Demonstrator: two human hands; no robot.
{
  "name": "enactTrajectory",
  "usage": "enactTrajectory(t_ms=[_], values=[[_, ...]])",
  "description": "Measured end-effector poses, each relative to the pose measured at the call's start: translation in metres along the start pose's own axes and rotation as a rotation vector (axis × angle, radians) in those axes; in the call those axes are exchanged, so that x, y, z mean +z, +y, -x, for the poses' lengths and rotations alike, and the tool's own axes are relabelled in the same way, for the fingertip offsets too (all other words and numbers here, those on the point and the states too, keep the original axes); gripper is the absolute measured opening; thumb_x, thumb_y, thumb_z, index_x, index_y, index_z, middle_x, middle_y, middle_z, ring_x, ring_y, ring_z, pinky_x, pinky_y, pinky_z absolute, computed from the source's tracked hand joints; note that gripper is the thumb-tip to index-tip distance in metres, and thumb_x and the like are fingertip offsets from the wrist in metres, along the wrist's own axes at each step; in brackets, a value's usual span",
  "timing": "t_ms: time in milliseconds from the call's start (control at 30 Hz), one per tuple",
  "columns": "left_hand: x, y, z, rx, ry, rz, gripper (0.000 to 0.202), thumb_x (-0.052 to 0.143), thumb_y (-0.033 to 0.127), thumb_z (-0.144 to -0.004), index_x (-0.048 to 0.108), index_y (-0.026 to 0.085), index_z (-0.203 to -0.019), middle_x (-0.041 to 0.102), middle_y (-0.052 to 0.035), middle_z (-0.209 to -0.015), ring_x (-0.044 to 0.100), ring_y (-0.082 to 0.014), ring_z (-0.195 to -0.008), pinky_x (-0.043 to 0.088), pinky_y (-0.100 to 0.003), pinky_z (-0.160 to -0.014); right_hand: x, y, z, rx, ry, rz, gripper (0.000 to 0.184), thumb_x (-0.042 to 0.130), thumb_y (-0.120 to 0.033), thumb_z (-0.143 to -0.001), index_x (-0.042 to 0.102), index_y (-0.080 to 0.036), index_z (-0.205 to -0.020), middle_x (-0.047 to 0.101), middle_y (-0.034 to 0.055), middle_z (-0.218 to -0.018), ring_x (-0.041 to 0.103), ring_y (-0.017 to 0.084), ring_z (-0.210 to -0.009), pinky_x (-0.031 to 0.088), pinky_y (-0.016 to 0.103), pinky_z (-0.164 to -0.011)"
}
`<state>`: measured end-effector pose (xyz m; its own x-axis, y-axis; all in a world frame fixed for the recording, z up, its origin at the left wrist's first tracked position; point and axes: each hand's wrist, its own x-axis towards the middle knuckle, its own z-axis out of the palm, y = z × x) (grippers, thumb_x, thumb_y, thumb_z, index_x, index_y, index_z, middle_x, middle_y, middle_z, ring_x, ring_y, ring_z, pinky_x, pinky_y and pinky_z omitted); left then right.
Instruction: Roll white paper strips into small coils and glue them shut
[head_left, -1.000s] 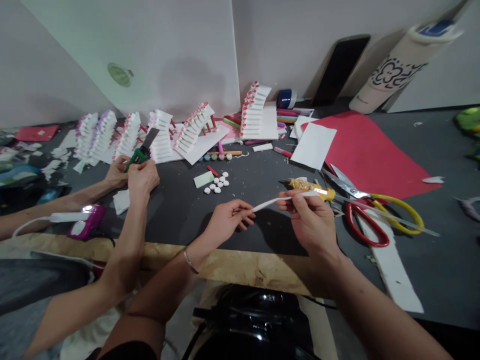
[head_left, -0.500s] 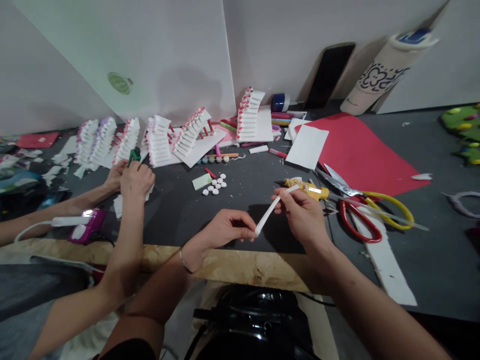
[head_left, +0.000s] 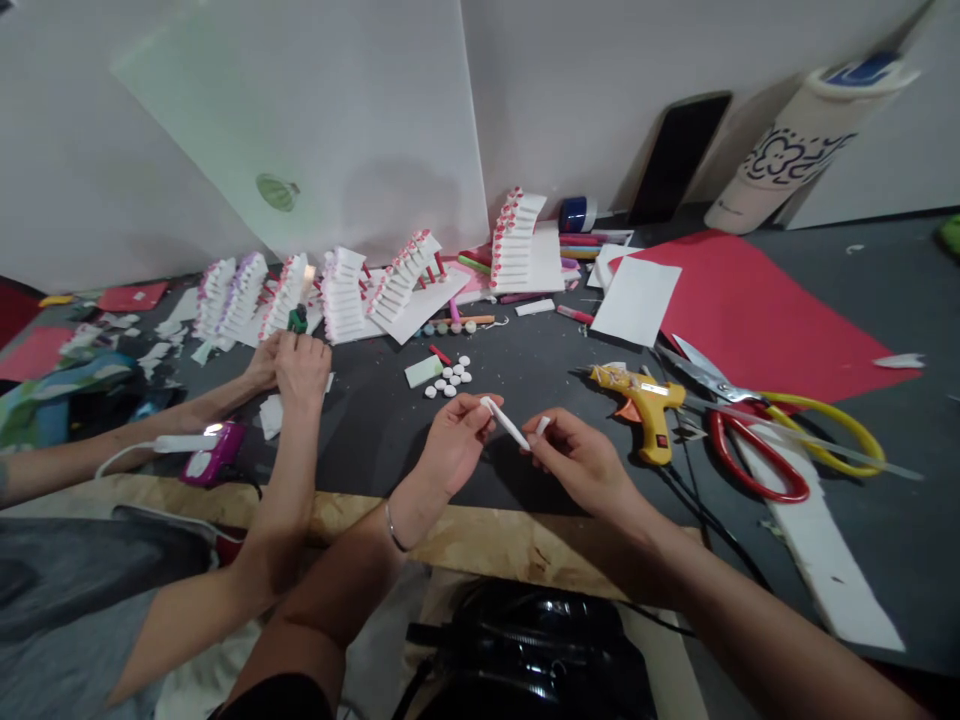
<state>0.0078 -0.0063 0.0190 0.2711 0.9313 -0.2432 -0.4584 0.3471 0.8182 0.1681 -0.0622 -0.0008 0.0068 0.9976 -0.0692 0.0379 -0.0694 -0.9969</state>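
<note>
A thin white strip (head_left: 508, 424) is stretched between my two hands above the dark tabletop. My left hand (head_left: 454, 445) pinches its upper left end between thumb and fingers. At the lower right end, my right hand (head_left: 576, 457) grips it; a short white bit pokes up past the thumb, and I cannot tell if it belongs to the same strip. A yellow hot glue gun (head_left: 643, 398) lies right of my right hand, trailing a black cord. Several round white discs (head_left: 450, 378) rest just beyond my left hand, beside a pale green card (head_left: 424, 371).
Large scissors (head_left: 795, 408) with red and yellow handles lie at right on a long white piece (head_left: 847, 570). Several small white stair models (head_left: 345, 290) line the wall. At left a co-worker's hands (head_left: 300, 368) hold something dark green. A white bottle (head_left: 802, 150) stands back right.
The strip has swung from slanting up rightward to slanting down rightward. My right hand has moved down and off the glue gun's front, and my left fingers have risen. The view has shifted left.
</note>
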Motion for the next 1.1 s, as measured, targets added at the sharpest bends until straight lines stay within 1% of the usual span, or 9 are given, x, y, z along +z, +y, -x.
enactTrajectory(t_ms=[133, 267, 333, 500, 600, 700, 867, 967, 1100], values=[[0.001, -0.002, -0.001, 0.055, 0.111, -0.098, 0.029, 0.087, 0.031, -0.056, 0.063, 0.015, -0.063, 0.071, -0.0015, -0.074, 0.052, -0.0066, -0.059, 0.044, -0.021, -0.060, 0.005, -0.002, 0.006, 0.000, -0.144, 0.031, 0.025, 0.054, -0.036, -0.089, 0.068, -0.020, -0.102, 0.064, 0.0002, -0.074, 0.054, 0.011, -0.062, 0.044, 0.024, -0.058], [0.001, -0.003, -0.002, 0.059, 0.165, -0.148, 0.027, 0.085, 0.030, -0.057, 0.065, 0.015, -0.065, 0.070, -0.0015, -0.071, 0.056, -0.0078, -0.060, 0.045, -0.021, -0.060, 0.007, -0.006, 0.009, 0.017, -0.143, 0.002, 0.036, 0.056, -0.032, -0.087, 0.065, -0.022, -0.121, 0.062, -0.0009, -0.071, 0.055, 0.012, -0.063, 0.045, 0.025, -0.061], [0.001, -0.004, -0.002, 0.054, 0.179, -0.154, 0.027, 0.085, 0.029, -0.057, 0.063, 0.015, -0.063, 0.070, -0.0012, -0.069, 0.057, -0.0081, -0.060, 0.045, -0.020, -0.059, 0.008, -0.008, 0.009, 0.036, -0.138, -0.022, 0.041, 0.058, -0.030, -0.086, 0.063, -0.022, -0.126, 0.061, -0.0020, -0.068, 0.054, 0.011, -0.061, 0.044, 0.025, -0.061], [0.001, -0.005, -0.002, 0.060, 0.161, -0.169, 0.028, 0.084, 0.030, -0.060, 0.061, 0.015, -0.066, 0.069, 0.0001, -0.069, 0.056, -0.0062, -0.058, 0.042, -0.018, -0.056, 0.008, -0.013, 0.008, 0.167, -0.199, -0.179, 0.043, 0.062, -0.032, -0.083, 0.064, -0.020, -0.125, 0.060, -0.0017, -0.066, 0.052, 0.010, -0.057, 0.043, 0.025, -0.057], [0.001, -0.005, -0.002, 0.075, 0.152, -0.166, 0.029, 0.085, 0.029, -0.061, 0.063, 0.018, -0.076, 0.068, 0.0012, -0.068, 0.060, -0.0082, -0.060, 0.045, -0.019, -0.058, 0.006, -0.016, 0.007, 0.261, -0.257, -0.291, 0.051, 0.065, -0.036, -0.081, 0.062, -0.018, -0.128, 0.062, -0.0010, -0.066, 0.049, 0.009, -0.052, 0.041, 0.025, -0.053], [0.001, -0.003, -0.002, 0.059, 0.138, -0.171, 0.031, 0.084, 0.030, -0.062, 0.068, 0.018, -0.085, 0.068, 0.0004, -0.070, 0.061, -0.0092, -0.062, 0.046, -0.020, -0.059, 0.005, -0.018, 0.006, 0.321, -0.302, -0.376, 0.059, 0.068, -0.037, -0.079, 0.057, -0.019, -0.134, 0.063, -0.0005, -0.067, 0.048, 0.008, -0.050, 0.040, 0.024, -0.051], [0.001, -0.002, -0.002, 0.060, 0.120, -0.175, 0.023, 0.084, 0.030, -0.063, 0.069, 0.016, -0.075, 0.067, 0.0003, -0.067, 0.059, -0.0080, -0.060, 0.046, -0.020, -0.060, 0.004, -0.020, 0.006, 0.338, -0.338, -0.390, 0.064, 0.069, -0.036, -0.079, 0.053, -0.020, -0.139, 0.062, -0.0010, -0.067, 0.047, 0.007, -0.050, 0.037, 0.024, -0.050], [0.000, -0.004, -0.003, 0.076, 0.125, -0.188, 0.021, 0.083, 0.029, -0.063, 0.069, 0.017, -0.074, 0.066, 0.0005, -0.067, 0.057, -0.0076, -0.061, 0.045, -0.019, -0.060, 0.004, -0.021, 0.007, 0.316, -0.333, -0.340, 0.065, 0.067, -0.036, -0.079, 0.051, -0.020, -0.140, 0.061, -0.0020, -0.067, 0.047, 0.007, -0.051, 0.039, 0.024, -0.051], [-0.002, -0.007, -0.004, 0.136, 0.155, -0.258, 0.020, 0.083, 0.028, -0.063, 0.070, 0.017, -0.073, 0.065, 0.0006, -0.073, 0.053, -0.0069, -0.061, 0.042, -0.019, -0.058, 0.004, -0.019, 0.009, 0.293, -0.325, -0.288, 0.062, 0.064, -0.035, -0.081, 0.052, -0.020, -0.140, 0.060, -0.0023, -0.067, 0.048, 0.008, -0.053, 0.041, 0.025, -0.054]])
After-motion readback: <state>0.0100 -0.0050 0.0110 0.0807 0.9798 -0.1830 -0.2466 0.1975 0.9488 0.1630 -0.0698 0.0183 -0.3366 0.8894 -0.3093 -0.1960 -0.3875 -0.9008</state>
